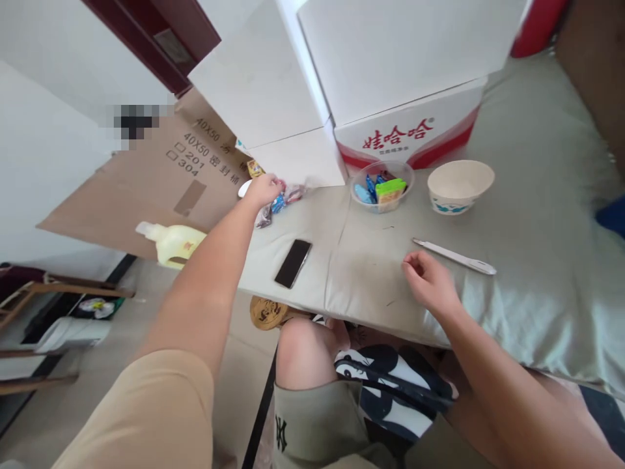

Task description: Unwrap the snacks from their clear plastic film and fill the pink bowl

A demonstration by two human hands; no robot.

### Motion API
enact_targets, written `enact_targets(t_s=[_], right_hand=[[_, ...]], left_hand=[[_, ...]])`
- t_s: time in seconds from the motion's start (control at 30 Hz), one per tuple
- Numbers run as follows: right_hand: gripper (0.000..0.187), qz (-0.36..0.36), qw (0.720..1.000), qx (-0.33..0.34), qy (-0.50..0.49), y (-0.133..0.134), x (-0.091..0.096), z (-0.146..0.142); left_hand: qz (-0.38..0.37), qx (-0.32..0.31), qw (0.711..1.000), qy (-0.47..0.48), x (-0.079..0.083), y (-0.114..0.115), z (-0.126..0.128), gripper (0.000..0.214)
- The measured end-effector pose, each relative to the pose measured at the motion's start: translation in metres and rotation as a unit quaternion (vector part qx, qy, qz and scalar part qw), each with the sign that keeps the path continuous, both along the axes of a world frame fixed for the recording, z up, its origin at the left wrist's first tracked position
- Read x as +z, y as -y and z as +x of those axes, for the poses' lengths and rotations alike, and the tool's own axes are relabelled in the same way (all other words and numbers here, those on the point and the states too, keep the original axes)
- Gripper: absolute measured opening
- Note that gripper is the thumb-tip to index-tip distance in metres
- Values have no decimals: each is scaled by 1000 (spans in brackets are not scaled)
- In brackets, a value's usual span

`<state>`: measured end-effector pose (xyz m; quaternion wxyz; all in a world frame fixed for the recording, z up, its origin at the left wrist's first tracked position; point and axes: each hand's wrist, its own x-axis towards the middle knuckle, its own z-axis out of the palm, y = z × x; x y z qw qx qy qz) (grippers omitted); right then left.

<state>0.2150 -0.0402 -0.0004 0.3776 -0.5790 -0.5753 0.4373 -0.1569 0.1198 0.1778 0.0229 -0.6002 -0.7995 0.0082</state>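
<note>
My left hand (pixel 265 189) reaches out to several small wrapped snacks (pixel 278 204) beside the white boxes. Its fingers are curled down among the wrappers, and what they hold, if anything, is hidden. Over the green-grey cloth, my right hand (pixel 430 280) rests with fingers curled in and nothing visible in them. Just beyond it lies a slim white tool (pixel 454 256) with a narrow tip. A clear plastic bowl (pixel 359 200) holds blue, green and dark snack packets (pixel 390 189). To its right stands a white paper bowl (pixel 459 185) with a blue-green pattern, slightly squashed.
A black phone (pixel 293 263) lies near the cloth's front edge. White cartons (pixel 410 133) with red print stand at the back. At the left are a large cardboard sheet (pixel 146 182) and a pale yellow bottle (pixel 178 241). A panda-patterned item (pixel 385 384) sits below, near my legs.
</note>
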Motion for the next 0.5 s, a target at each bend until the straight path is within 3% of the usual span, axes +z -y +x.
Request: enact_targets(t_s=[0.13,0.23,0.37,0.5], right_hand=[[18,19,993,12,117,10,-6,-12],[17,90,971,31,220,16,-15,-20],[18,204,926,80,307,18,-26,-27],[17,240,901,82,351,16,-29,-31]], left_hand=[[-56,112,992,19,-33,33,-71,27],[-73,145,985,49,-67,38,-102,51],[-76,156,981,85,-109,24,-133,84],[-60,120,984,116,-137,16,-152,67]])
